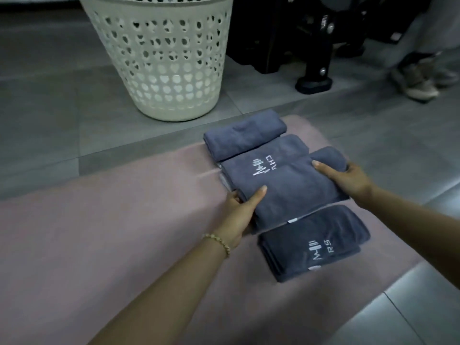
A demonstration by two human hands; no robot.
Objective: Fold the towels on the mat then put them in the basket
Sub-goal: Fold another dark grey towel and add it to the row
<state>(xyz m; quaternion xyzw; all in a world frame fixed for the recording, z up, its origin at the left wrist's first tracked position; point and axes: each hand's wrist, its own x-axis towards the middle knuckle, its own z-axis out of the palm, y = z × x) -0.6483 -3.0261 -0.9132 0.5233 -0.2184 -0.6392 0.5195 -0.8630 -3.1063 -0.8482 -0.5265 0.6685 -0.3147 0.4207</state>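
Head view, looking down at a pink mat (99, 232) laid on a grey tiled floor (49, 100). Four folded blue-grey towels sit in a row along the mat's right edge, running from its far right corner toward the near side.

- Far towel (244, 136): plain, folded thick, at the mat's far edge.
- Second towel (249, 165): just nearer, touching the far one. White embroidered logo and letters face up.
- Held towel (298, 192): overlaps the near part of the second towel. Cannot tell whether it is lifted clear or resting on it.
- Near towel (311, 242): flat on the mat just beside the held one, close to the right edge. White logo and the letters "RS" on top, with small white labels at its edges.

Left hand (239, 215): clamped on the held towel's left end, thumb flat on top and fingers tucked under, out of sight. A beaded gold bracelet (219, 241) is on that wrist.

Right hand (348, 180): grips the towel's right end, thumb lying across the top and fingers curled around the far side.

Basket (159, 58): cream plastic, walls pierced with heart-shaped holes, upright on the floor beyond the mat's far edge. It is apart from the towels, and its rim is cut off by the top of the frame.

Far right on the floor: a black stand (313, 78) and, blurred, a pair of shoes (420, 80).
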